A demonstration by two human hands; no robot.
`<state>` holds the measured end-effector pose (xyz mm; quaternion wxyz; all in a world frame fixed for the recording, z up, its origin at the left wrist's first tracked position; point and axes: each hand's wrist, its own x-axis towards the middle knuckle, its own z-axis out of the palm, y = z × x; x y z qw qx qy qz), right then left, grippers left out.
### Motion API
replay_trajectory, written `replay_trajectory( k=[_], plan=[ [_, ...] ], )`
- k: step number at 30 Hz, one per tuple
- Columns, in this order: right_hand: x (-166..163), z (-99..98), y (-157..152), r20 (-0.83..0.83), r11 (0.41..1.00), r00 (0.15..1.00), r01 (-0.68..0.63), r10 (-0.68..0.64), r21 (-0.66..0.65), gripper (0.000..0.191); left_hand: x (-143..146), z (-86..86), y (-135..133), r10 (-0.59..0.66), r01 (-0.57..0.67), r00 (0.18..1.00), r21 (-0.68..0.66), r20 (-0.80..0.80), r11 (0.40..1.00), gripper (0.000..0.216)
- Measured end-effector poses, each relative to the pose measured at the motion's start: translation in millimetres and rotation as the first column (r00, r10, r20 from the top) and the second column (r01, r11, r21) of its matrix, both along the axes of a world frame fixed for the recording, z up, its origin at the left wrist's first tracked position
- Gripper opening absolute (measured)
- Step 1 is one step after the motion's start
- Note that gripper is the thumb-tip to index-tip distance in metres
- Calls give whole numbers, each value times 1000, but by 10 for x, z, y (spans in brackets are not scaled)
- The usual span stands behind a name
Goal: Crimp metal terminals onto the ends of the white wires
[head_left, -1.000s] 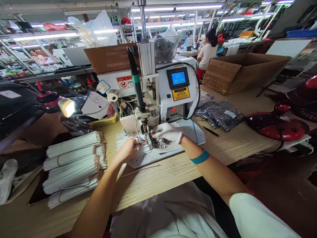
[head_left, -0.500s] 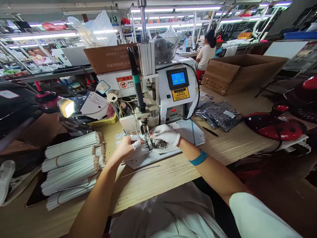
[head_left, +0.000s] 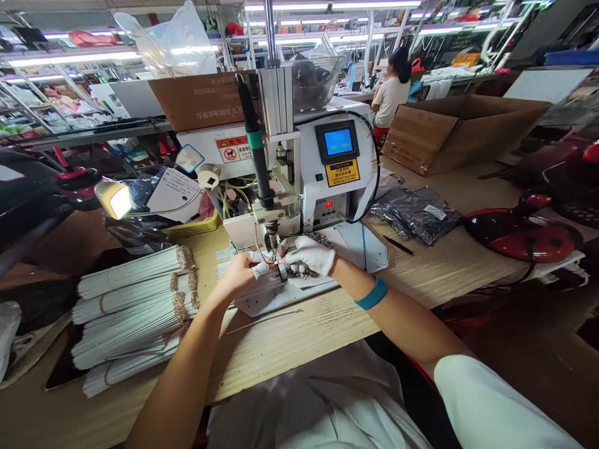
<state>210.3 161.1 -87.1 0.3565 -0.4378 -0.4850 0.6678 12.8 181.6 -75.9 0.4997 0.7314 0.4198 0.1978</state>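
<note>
In the head view, the soldering machine stood in the middle, its soldering iron slanting down over the base plate. The left hand, white covers on its digits, was at the machine's front left, thumb and forefinger nearly together by the thin white wires on the plate; whether they pinched one could not be told. The white-gloved right hand reached in at the machine's front right, fingers curled close beside the iron's tip, over a heap of small metal parts; any piece between them was too small to make out. Bundled wires lay left of the machine, brownish ends toward it.

The wires looked light and flexible, likely to sag unless held close to the end. The metal parts seemed hard, light and probably slippery through a glove, best pinched singly by their edges, with fingertips clear of the iron.
</note>
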Motion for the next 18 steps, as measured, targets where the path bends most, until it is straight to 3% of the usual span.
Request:
replay_trajectory(
  k=[9, 18],
  plan=[
    [-31, 78, -33, 3, 1000, 1000, 12, -12, 3, 14, 41, 46, -17, 39, -39, 999, -40, 8, 998, 19],
    [-23, 26, -15, -23, 999, 1000, 17, -17, 32, 18, 44, 59, -20, 75, -77, 997, -49, -34, 996, 20]
  ],
)
